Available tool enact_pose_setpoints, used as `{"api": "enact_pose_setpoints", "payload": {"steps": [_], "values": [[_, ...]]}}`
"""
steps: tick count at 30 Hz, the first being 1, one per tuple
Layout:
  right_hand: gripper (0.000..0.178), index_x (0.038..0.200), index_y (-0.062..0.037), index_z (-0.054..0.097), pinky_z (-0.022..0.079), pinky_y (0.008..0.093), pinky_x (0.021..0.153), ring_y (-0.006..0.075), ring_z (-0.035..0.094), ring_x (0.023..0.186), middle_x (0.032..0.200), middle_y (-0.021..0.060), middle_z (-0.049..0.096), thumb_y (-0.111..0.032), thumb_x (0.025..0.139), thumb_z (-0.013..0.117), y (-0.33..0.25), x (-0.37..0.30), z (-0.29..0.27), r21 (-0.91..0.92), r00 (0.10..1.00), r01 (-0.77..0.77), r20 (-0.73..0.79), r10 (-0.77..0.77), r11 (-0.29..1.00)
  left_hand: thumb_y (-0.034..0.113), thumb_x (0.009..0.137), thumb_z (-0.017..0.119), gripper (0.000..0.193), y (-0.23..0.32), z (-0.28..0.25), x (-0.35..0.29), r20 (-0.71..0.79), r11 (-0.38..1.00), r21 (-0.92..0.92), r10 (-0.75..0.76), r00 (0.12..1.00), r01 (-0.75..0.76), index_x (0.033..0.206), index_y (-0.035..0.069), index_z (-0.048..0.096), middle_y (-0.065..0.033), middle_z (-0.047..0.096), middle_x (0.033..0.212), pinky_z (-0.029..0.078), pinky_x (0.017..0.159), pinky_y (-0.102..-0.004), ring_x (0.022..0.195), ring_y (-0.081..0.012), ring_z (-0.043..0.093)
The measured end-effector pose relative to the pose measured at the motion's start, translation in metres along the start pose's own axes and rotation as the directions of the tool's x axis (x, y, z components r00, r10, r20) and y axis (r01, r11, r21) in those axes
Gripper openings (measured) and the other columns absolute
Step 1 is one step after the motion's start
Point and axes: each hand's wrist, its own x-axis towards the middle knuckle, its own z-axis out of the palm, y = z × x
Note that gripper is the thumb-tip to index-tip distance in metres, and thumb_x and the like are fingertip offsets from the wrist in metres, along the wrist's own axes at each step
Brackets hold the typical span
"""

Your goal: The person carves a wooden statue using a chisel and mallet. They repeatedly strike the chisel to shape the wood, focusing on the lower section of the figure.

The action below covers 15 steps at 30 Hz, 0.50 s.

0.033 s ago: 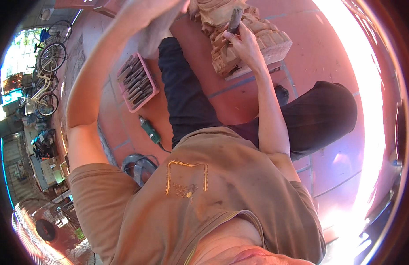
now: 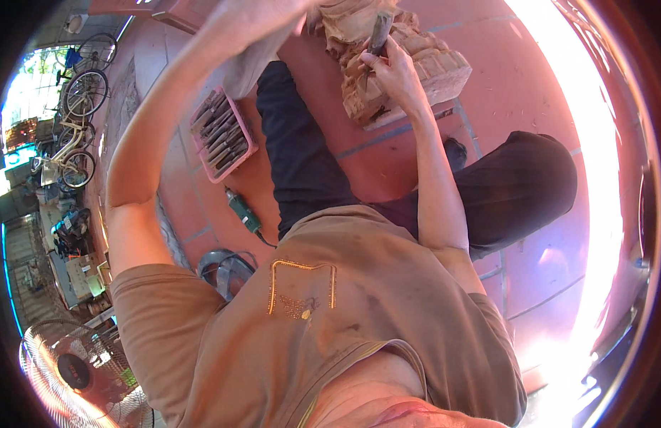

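Note:
My right hand (image 2: 393, 68) is closed round a dark chisel (image 2: 380, 32), whose other end goes down against a carved block of pale brown wood (image 2: 434, 64). The wood has deep, wavy shapes cut into it and lies on the floor before me. My left arm is raised across the upper left, and my left hand (image 2: 296, 11) is partly cut off by the top edge. Below its forearm, a pale greyish, club-shaped mallet (image 2: 248, 71) extends from that hand, smeared by motion. The mallet is apart from the chisel.
A pink tray (image 2: 229, 171) of several chisels (image 2: 223, 132) lies left of my leg. Near it are a green corded power tool (image 2: 243, 212) and a grey strapped object (image 2: 227, 271). Bicycles (image 2: 81, 93) and a fan (image 2: 77, 371) stand along the left on the tiled floor.
My left hand and forearm have shifted slightly to the right, and the mallet's rounded end has dropped a little. My right hand, the chisel and the carved wood look unmoved.

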Motion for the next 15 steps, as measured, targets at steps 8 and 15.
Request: {"api": "enact_pose_setpoints", "payload": {"steps": [8, 15], "values": [[0.026, 0.107, -0.0016, 0.06, 0.05, 0.0424, 0.077, 0.0312, 0.067, 0.081, 0.089, 0.0178, 0.069, -0.021, 0.092, 0.071, 0.005, 0.007, -0.002, 0.006, 1.0, 0.03, -0.009, -0.03, 1.0, 0.033, 0.087, 0.074, 0.047, -0.026, -0.002, -0.001, 0.344, 0.929, 0.266, -0.34, 0.875, 0.256, 0.116, 0.0, 0.059, -0.0056, 0.061, 0.082, 0.047, 0.059, -0.0326, 0.069, -0.0144, 0.06], [0.028, 0.105, -0.0007, 0.058, 0.05, 0.0439, 0.075, 0.033, 0.067, 0.079, 0.084, 0.0195, 0.067, -0.021, 0.092, 0.072, 0.002, 0.005, -0.003, -0.034, 1.0, 0.017, -0.021, -0.018, 0.999, 0.036, 0.089, 0.074, 0.052, -0.002, 0.001, 0.01, -0.016, 1.0, 0.021, 0.014, 1.0, -0.014, 0.121, -0.002, 0.058, -0.0071, 0.064, 0.089, 0.05, 0.064, -0.0344, 0.075, -0.0174, 0.063]]}}
